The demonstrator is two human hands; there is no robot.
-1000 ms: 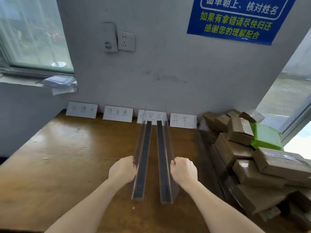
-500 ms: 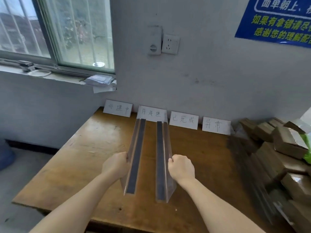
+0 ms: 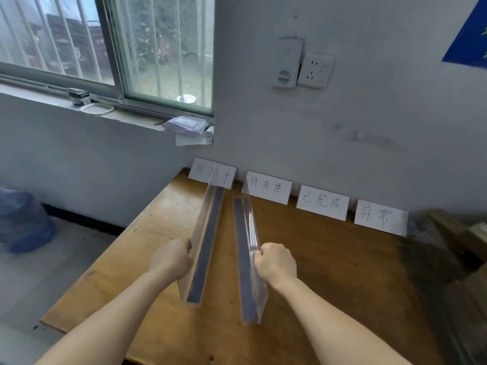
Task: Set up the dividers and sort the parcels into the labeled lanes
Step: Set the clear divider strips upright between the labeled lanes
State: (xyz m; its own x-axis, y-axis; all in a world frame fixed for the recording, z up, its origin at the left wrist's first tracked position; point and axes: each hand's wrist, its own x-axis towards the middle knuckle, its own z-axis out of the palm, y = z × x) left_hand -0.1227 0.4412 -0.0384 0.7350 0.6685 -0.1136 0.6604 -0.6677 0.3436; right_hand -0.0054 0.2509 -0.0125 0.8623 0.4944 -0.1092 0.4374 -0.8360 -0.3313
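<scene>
Left hand [image 3: 171, 262] & right hand [image 3: 276, 264] each fisted on a clear acrylic L-shaped divider w/ dark base strip [image 3: 204, 248], [image 3: 246, 259], held over the brown wooden bench [image 3: 329, 272]. Best: aim far ends at gaps btwn the white handwritten label cards [image 3: 267, 187], keep parallel, set flat.

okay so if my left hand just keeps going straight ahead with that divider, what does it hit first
Probably the leftmost label card against the wall: the left hand holds its clear divider aimed there. Depth is hard to judge.

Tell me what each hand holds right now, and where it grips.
Left hand grips the left clear divider by its upright panel; right hand grips the right clear divider likewise.
</scene>
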